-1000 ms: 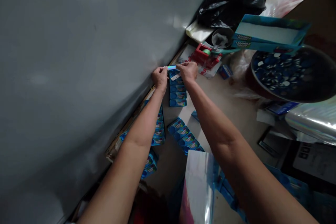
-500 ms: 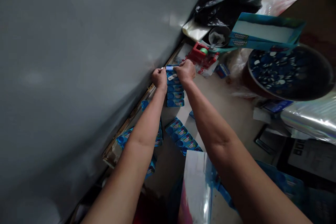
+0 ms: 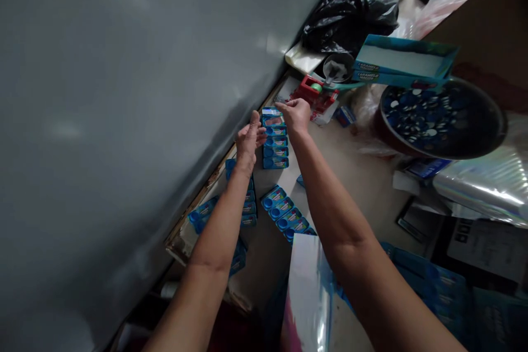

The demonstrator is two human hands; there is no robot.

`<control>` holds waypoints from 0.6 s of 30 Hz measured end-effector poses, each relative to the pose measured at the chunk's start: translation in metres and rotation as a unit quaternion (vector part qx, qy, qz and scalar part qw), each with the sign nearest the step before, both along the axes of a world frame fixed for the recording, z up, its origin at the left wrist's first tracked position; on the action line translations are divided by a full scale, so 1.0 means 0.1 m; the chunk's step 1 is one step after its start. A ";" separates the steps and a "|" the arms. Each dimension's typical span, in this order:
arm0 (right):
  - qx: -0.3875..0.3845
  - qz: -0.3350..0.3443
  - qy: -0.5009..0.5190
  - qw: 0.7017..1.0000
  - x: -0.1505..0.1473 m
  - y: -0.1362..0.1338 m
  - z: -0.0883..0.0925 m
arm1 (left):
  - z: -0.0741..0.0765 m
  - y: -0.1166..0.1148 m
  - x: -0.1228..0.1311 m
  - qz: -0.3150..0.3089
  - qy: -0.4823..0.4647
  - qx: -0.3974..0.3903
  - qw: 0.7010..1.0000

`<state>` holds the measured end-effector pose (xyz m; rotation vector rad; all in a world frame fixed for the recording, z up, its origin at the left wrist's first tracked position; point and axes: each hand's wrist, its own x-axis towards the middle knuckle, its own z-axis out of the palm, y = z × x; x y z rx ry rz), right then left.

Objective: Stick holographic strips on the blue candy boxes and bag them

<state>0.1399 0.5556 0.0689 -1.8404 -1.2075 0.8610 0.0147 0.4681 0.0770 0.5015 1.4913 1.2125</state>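
Observation:
A column of small blue boxes (image 3: 275, 152) lies flat on the table between my hands. The farthest box (image 3: 271, 112) shows a pale strip on top, and the box just nearer has a pinkish, shiny patch. My left hand (image 3: 248, 138) is open beside the column's left edge, thumb up and fingers apart. At the column's far right corner my right hand (image 3: 298, 114) is closed, thumb and index finger pinched together; whatever they hold is too small to make out. More blue boxes (image 3: 284, 212) lie in a slanted row nearer me, and others are partly hidden behind my left forearm.
A grey wall (image 3: 124, 93) rises on the left. Beyond my right hand stands a red tape dispenser (image 3: 309, 89). To the right are a round tub (image 3: 466, 148) of small dark and white pieces, blue cartons (image 3: 406, 60) and clear film (image 3: 482, 184). A black bag (image 3: 350, 14) lies behind.
My left hand has let go at the far box, opened and drawn back slightly. My right hand stays pinched near the far end. The white strip over the second box no longer shows.

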 end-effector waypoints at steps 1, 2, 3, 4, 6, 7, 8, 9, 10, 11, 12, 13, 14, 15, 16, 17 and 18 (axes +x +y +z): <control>-0.002 0.004 0.003 1.000 -0.02 -0.03 0.01 | 0.04 -0.04 0.02 -0.015 -0.041 -0.003 0.999; -0.006 0.009 0.007 1.000 -0.03 -0.05 0.02 | 0.07 -0.06 0.05 -0.025 -0.072 -0.003 0.997; -0.010 0.015 0.011 1.000 -0.04 -0.08 0.03 | 0.08 -0.06 0.06 -0.027 -0.088 -0.002 0.996; -0.013 0.022 0.015 1.000 -0.04 -0.10 0.04 | 0.07 -0.05 0.07 -0.019 -0.091 -0.003 0.996; -0.012 0.036 0.029 0.999 -0.02 -0.15 0.04 | 0.04 -0.03 0.06 0.006 -0.082 -0.009 0.997; -0.011 0.044 0.038 0.998 0.00 -0.18 0.03 | 0.01 -0.02 0.04 0.015 -0.075 -0.012 0.997; -0.011 0.053 0.048 0.997 0.02 -0.21 0.03 | -0.01 -0.01 0.02 0.020 -0.066 -0.014 0.998; -0.015 0.063 0.059 0.996 0.05 -0.24 0.01 | -0.03 0.00 -0.01 0.021 -0.055 -0.015 0.998; -0.021 0.070 0.070 0.995 0.07 -0.26 0.00 | -0.06 0.01 -0.04 0.020 -0.039 -0.015 0.999; -0.027 0.073 0.076 0.994 0.10 -0.29 -0.02 | -0.09 0.03 -0.06 0.017 -0.016 -0.011 1.000; -0.032 0.070 0.076 0.994 0.11 -0.30 -0.04 | -0.12 0.06 -0.07 0.014 0.013 -0.004 1.000; -0.036 0.060 0.067 0.995 0.11 -0.31 -0.06 | -0.15 0.10 -0.08 0.009 0.048 0.005 0.999; -0.035 0.046 0.052 0.997 0.11 -0.31 -0.08 | -0.19 0.14 -0.08 0.005 0.085 0.012 0.996; -0.031 0.032 0.031 0.999 0.10 -0.31 -0.10 | -0.23 0.20 -0.08 0.000 0.119 0.017 0.993; -0.026 0.022 0.007 0.999 0.09 -0.29 -0.12 | -0.28 0.26 -0.07 -0.002 0.148 0.017 0.989; -0.021 0.017 -0.016 0.999 0.07 -0.27 -0.13 | -0.32 0.32 -0.06 -0.003 0.170 0.013 0.985; -0.017 0.016 -0.035 0.999 0.05 -0.25 -0.15 | -0.37 0.37 -0.05 -0.003 0.184 0.007 0.983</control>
